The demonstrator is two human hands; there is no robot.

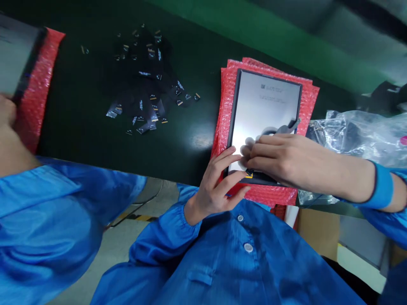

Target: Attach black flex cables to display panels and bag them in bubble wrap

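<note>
Silver-grey within a black border on the panel point(276, 106) at two o'clock; bubbled red on the wrap point(225, 106) beneath. Black with gold edges and white marks across the strips point(145, 73) at ten. Dark green over the table point(85, 123), blue on the smock point(229, 258) at six, the wristband point(383, 186) at three.

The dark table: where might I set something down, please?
Bare patches lie between the scattered strips and the red bubble wrap either side. It is crowded around the panel, left hand, right hand and clear plastic.
</note>
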